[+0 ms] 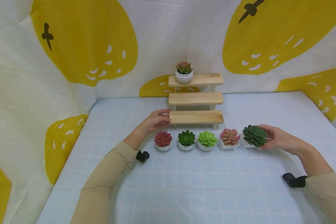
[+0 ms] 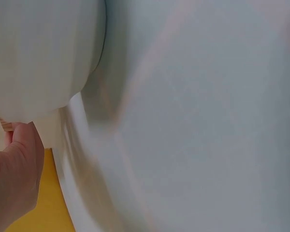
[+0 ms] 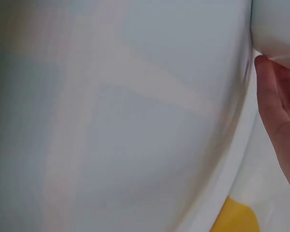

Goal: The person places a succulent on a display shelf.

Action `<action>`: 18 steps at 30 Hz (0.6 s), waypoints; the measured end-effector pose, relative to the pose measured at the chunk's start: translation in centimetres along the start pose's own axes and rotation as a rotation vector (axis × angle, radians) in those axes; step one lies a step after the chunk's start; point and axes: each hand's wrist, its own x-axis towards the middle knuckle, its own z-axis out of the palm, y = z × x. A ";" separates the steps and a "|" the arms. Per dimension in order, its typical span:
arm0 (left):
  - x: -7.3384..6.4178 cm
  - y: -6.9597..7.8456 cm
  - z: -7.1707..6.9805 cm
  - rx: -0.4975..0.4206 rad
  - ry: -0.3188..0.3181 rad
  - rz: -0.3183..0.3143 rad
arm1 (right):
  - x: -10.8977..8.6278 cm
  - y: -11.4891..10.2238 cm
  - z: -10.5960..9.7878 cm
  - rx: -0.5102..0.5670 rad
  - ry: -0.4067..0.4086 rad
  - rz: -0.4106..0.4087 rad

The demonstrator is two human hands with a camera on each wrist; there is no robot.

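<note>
In the head view my left hand (image 1: 158, 119) grips the left end of the lowest step of a three-step wooden plant stand (image 1: 196, 117). A bit of the wood shows above the fingers in the left wrist view, next to a large white pot. My right hand (image 1: 277, 140) holds a dark green potted succulent (image 1: 254, 135) at its right side. The right wrist view has the fingertips against its white pot (image 3: 280, 34). Left of it, in a row before the stand, are a pink succulent (image 1: 230, 137), a light green one (image 1: 207, 139), a green one (image 1: 186, 138) and a red one (image 1: 163, 139).
Another potted succulent (image 1: 184, 72) stands on the top step, toward its left end. A pale blue checked cloth (image 1: 201, 186) covers the table. White fabric with yellow fruit shapes hangs behind and at the sides. Black wrist devices (image 1: 294, 180) show beside both sleeves.
</note>
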 end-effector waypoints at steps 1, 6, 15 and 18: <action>0.0 0.0 0.0 0.000 0.000 -0.002 | 0.0 0.0 0.0 0.004 -0.001 -0.005; 0.1 0.0 0.0 0.003 -0.001 -0.007 | -0.1 -0.2 0.3 0.034 -0.011 -0.034; 0.1 0.0 0.0 0.002 0.002 -0.007 | -0.1 -0.8 0.4 -0.065 0.070 0.031; 0.1 0.0 0.0 0.002 0.007 -0.010 | -0.1 -1.1 0.2 -0.082 0.091 0.035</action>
